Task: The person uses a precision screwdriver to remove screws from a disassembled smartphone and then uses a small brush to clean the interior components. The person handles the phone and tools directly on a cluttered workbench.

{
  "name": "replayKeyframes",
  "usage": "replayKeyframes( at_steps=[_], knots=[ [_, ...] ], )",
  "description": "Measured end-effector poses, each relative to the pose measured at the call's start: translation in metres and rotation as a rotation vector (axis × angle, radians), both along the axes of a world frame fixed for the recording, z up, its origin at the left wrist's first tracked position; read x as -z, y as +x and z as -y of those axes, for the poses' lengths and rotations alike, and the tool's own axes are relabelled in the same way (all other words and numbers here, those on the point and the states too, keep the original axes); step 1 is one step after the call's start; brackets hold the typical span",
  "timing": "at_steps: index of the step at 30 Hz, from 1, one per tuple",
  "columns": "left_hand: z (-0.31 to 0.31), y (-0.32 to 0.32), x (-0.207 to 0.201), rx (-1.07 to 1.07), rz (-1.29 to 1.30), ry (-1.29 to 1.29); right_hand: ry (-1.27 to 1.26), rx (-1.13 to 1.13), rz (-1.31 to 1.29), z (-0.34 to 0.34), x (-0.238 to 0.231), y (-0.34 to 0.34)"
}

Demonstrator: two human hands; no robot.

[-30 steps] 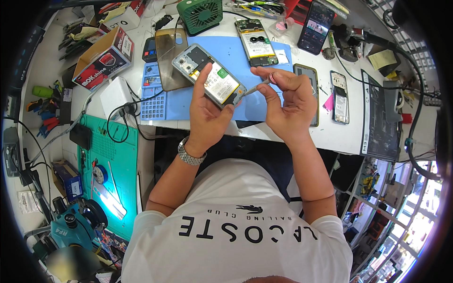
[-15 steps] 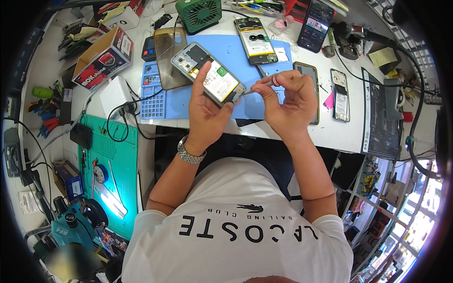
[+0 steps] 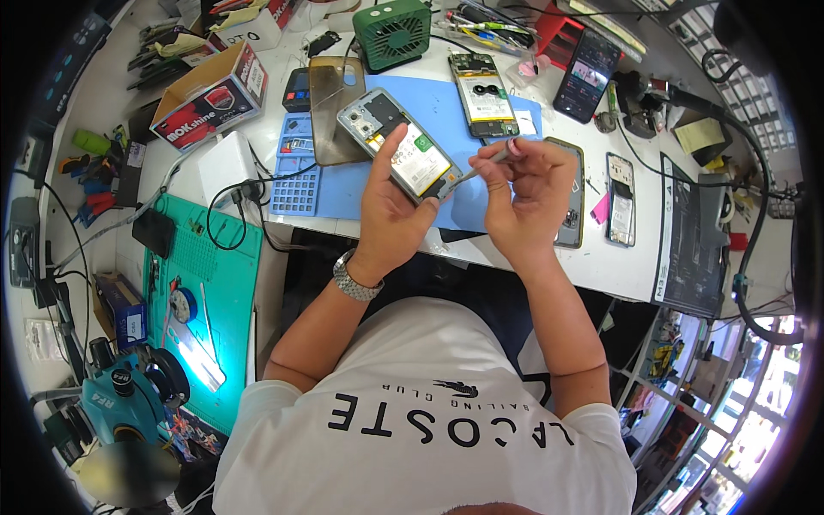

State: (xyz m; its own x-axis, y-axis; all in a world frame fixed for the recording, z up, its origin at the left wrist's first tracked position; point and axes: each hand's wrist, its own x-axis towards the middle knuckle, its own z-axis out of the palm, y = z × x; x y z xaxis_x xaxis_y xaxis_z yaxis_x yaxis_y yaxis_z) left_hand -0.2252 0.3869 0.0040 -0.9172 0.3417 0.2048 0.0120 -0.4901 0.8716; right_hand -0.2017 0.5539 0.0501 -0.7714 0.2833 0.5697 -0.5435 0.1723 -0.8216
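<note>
My left hand [image 3: 393, 210] is closed round an opened phone [image 3: 418, 160], its back off and its white battery facing up. The phone is tilted above a blue work mat [image 3: 339, 190]. A slim screwdriver [image 3: 491, 160] is pinched in my right hand [image 3: 530, 193], its tip at the phone's lower right corner. Beyond them a second opened phone [image 3: 482, 96] lies on the mat with its battery showing. A clear brownish phone case [image 3: 333, 146] rests left of the phone I hold. Partly behind my right hand lies a dark phone part [image 3: 573, 225].
A green fan [image 3: 391, 36] stands at the back, left of a propped-up phone [image 3: 588, 75] with a lit screen. Another opened phone [image 3: 620, 199] lies at right. An open box [image 3: 210, 99], a white adapter with cables [image 3: 227, 167] and a teal microscope [image 3: 120, 403] are at left.
The view has shifted, so the bench sits lower and further right in the picture. My right hand has turned the screwdriver's handle upward, its tip still at the phone's corner.
</note>
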Motion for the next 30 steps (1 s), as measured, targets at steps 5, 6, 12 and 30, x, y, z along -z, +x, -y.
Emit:
replayKeyframes(
  at_steps=[5, 6, 12, 30],
  knots=[
    [-0.004, 0.0, -0.009, 0.009, 0.015, 0.003, 0.372, 0.014, 0.131, -0.024, -0.031, -0.054],
    [-0.004, 0.0, -0.009, 0.01, 0.012, -0.004, 0.53, -0.013, 0.123, -0.03, -0.031, -0.071],
    [0.001, 0.0, -0.007, -0.024, -0.013, -0.012, 0.986, -0.308, 0.401, -0.025, -0.032, -0.13],
    [-0.009, 0.006, 0.001, -0.124, 0.031, 0.035, 1.007, -0.371, 0.164, -0.028, -0.029, -0.143]
  ],
)
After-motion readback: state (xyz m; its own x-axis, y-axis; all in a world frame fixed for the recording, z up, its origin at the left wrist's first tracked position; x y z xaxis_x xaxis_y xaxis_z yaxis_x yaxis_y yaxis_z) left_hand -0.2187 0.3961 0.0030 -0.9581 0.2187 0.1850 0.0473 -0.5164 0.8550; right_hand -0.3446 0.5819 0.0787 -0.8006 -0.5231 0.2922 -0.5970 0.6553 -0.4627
